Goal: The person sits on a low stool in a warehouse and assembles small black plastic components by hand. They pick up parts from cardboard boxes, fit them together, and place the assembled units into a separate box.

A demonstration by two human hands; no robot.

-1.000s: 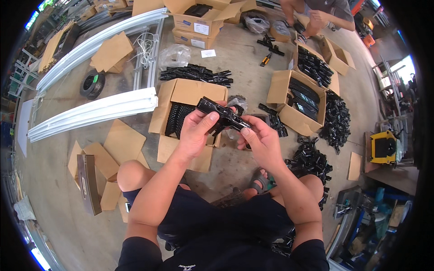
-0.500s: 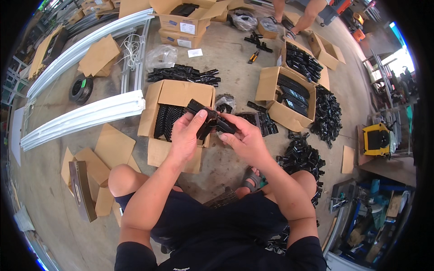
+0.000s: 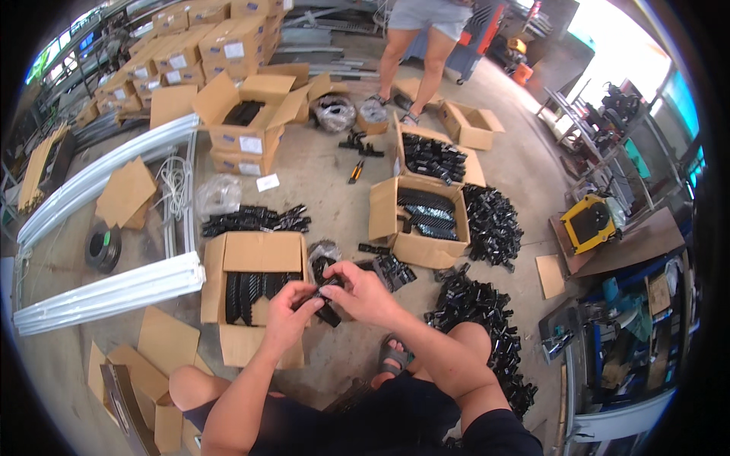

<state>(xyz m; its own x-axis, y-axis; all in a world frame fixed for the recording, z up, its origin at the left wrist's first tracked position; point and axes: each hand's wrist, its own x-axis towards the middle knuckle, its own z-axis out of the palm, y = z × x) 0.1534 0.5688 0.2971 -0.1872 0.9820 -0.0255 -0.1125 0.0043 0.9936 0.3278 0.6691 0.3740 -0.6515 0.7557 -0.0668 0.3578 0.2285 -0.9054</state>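
Observation:
Above the floor between my knees, my left hand [image 3: 286, 311] and my right hand [image 3: 360, 292] meet on a small black plastic part [image 3: 328, 313]. Fingers of both hands are closed round it, covering much of its shape. Just beyond and left of my hands is an open cardboard box [image 3: 251, 251] with rows of similar black parts [image 3: 243, 292] inside. A small clear plastic bag [image 3: 325, 251] lies behind my fingers. Right of it, several black parts [image 3: 394, 270] rest on the floor.
To the right stand open boxes [image 3: 384, 216] of black parts beside large loose heaps [image 3: 479, 319]. Orange-handled cutter [image 3: 356, 172] lies farther off. White metal profiles [image 3: 114, 292] are at left, stacked cartons [image 3: 236, 49] at the back. A person [image 3: 422, 53] stands at the far side.
My view has tilted up, bringing the standing person and stacked cartons into sight. My hands have drawn closer together around the black plastic part.

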